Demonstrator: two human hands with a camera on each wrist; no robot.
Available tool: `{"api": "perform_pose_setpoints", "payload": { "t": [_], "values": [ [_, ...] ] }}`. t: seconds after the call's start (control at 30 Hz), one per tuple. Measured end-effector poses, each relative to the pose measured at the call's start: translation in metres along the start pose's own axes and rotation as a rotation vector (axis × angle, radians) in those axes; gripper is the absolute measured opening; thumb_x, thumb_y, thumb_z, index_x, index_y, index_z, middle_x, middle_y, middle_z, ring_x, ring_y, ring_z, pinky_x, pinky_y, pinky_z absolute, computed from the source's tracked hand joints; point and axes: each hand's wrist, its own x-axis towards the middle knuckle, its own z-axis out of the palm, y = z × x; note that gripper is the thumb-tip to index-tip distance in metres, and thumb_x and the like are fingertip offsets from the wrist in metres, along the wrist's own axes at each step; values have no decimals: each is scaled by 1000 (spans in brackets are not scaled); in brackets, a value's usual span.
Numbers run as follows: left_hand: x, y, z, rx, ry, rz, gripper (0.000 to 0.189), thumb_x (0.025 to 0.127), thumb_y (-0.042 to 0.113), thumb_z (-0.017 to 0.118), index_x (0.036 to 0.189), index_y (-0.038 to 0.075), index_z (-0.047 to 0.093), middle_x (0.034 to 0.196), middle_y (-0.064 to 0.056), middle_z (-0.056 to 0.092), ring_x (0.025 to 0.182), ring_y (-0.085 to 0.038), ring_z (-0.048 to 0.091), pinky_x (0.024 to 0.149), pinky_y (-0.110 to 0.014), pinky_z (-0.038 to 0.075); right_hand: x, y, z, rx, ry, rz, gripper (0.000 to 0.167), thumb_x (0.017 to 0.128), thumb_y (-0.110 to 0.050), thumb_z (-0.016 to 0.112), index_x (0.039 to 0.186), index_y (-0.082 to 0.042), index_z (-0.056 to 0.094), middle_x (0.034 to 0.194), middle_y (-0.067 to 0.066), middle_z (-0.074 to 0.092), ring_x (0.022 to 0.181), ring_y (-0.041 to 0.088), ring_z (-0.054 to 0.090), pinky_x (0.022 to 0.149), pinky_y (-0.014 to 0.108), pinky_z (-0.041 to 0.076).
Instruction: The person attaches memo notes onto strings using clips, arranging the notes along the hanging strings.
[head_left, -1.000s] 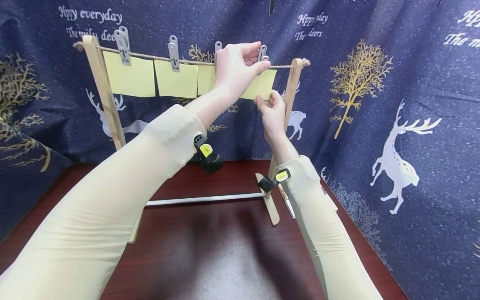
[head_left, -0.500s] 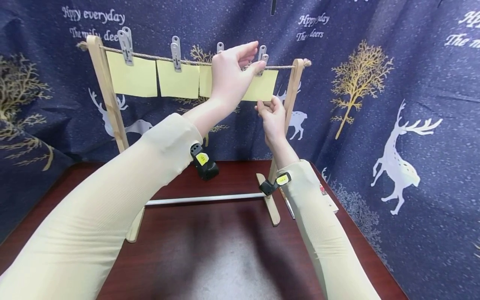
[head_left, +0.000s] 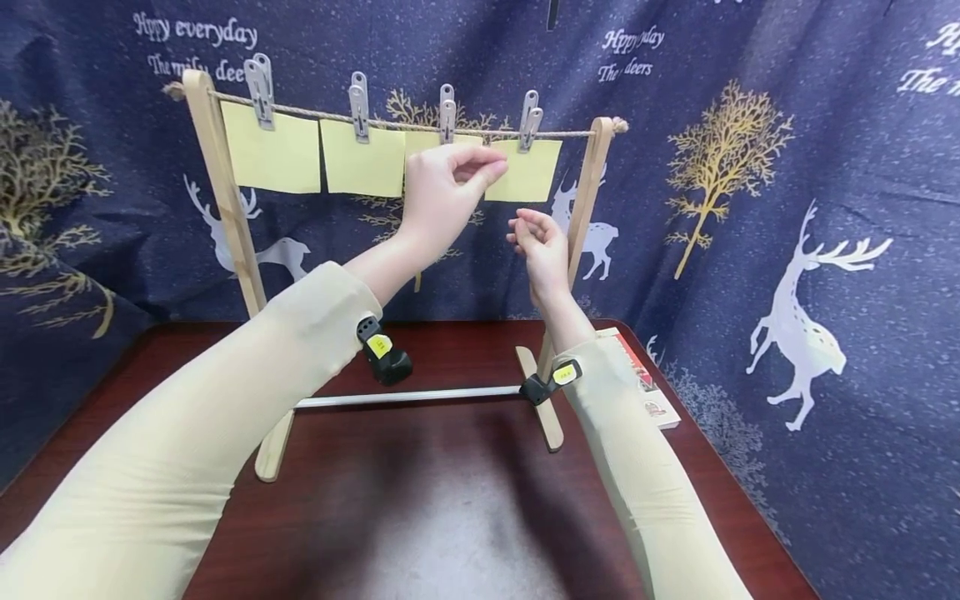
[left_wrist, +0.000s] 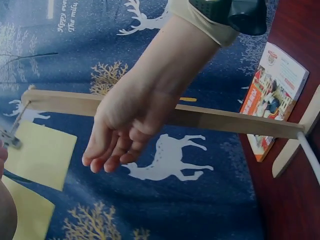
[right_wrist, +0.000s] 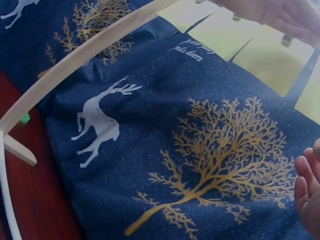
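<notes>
Several pale yellow paper sheets point(head_left: 272, 150) hang from a rope point(head_left: 307, 112) on a wooden stand point(head_left: 225, 183). Metal clips point(head_left: 359, 108) grip them to the rope; the rightmost clip point(head_left: 529, 122) holds the rightmost sheet point(head_left: 525, 177). My left hand point(head_left: 442, 192) hovers in front of the third sheet point(head_left: 454, 143), partly covering it, its fingers loosely curled and apparently holding nothing. Just below the rightmost sheet, apart from it, my right hand point(head_left: 546, 258) is raised with loosely bent fingers and nothing in them. The left wrist view also shows the right hand point(left_wrist: 127, 120).
The stand's white crossbar point(head_left: 412, 397) runs low above the dark red table point(head_left: 420, 500). Behind the right forearm lies a book or box point(left_wrist: 280, 85) with a printed cover. A blue cloth point(head_left: 720, 317) with deer and trees hangs behind and at the right.
My left hand has come away from the rightmost clip, moving down and left. My right hand has let go of the sheet's lower edge and dropped slightly. The sheet stays hanging.
</notes>
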Motion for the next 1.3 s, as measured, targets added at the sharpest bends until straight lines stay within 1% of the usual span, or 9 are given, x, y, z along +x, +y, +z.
{"api": "perform_pose_setpoints", "payload": {
  "t": [0.1, 0.3, 0.37, 0.6, 0.77, 0.9, 1.03, 1.13, 1.3],
  "values": [
    [-9, -7, -1, -14, -14, -29, 20, 91, 18, 70, 103, 3, 76, 100, -10, 76, 87, -18, 74, 77, -21, 54, -4, 5, 0, 8, 2, 16, 14, 98, 1, 52, 110, 6, 58, 78, -10, 64, 66, 2, 61, 67, 19, 45],
    [-29, -25, -5, -44, -4, -79, 20, 90, 17, 72, 103, 3, 76, 98, -11, 76, 86, -19, 74, 75, -20, 55, -15, 16, -3, 11, -7, 51, 20, 98, 0, 52, 114, 12, 54, 74, -14, 65, 65, 0, 61, 68, 17, 46],
    [-37, -33, -7, -59, 8, -90, 19, 90, 17, 72, 102, 3, 76, 96, -12, 76, 84, -19, 74, 72, -18, 54, -19, 21, -5, 10, -9, 60, 14, 98, 0, 52, 110, 7, 57, 74, -15, 65, 66, 0, 61, 69, 18, 46],
    [-63, -64, -18, -37, -15, -182, 16, 88, 16, 73, 100, 5, 77, 93, -11, 76, 73, 0, 69, 62, -15, 51, -31, 38, -12, 12, 8, 70, 18, 98, 1, 52, 111, 14, 53, 73, -15, 64, 65, -1, 60, 67, 16, 46],
    [-89, -89, -26, -28, -37, -258, 16, 87, 13, 74, 99, 3, 77, 92, -14, 76, 66, 9, 63, 59, -13, 49, -44, 51, -19, 14, 7, 99, 14, 98, 1, 53, 107, 11, 55, 74, -14, 64, 66, 0, 61, 68, 17, 47],
    [-109, -109, -31, -44, -15, -317, 18, 87, 13, 74, 99, 1, 76, 93, -17, 75, 68, 12, 62, 65, -11, 48, -54, 64, -26, 18, 10, 135, 7, 97, 3, 53, 101, 4, 59, 74, -13, 65, 67, 1, 61, 66, 16, 47],
    [-133, -124, -33, -28, 8, -374, 19, 87, 14, 74, 100, 1, 76, 94, -18, 75, 69, 14, 61, 66, -9, 47, -66, 81, -32, 23, 24, 179, 9, 96, 3, 54, 96, -3, 61, 75, -11, 65, 66, 2, 61, 65, 17, 47],
    [-152, -131, -34, -28, 16, -418, 19, 86, 14, 75, 101, 1, 76, 96, -18, 75, 70, 14, 60, 67, -9, 46, -77, 93, -36, 14, 33, 211, 7, 96, 3, 55, 101, 3, 60, 76, -9, 66, 66, 2, 61, 65, 17, 47],
    [-182, -138, -34, -18, 29, -481, 21, 85, 15, 76, 101, 2, 76, 93, -18, 75, 71, 13, 59, 68, -10, 45, -94, 111, -43, -34, 28, 247, 15, 96, 1, 56, 107, 11, 56, 78, -8, 66, 68, 2, 62, 66, 17, 47]
  ]
}}
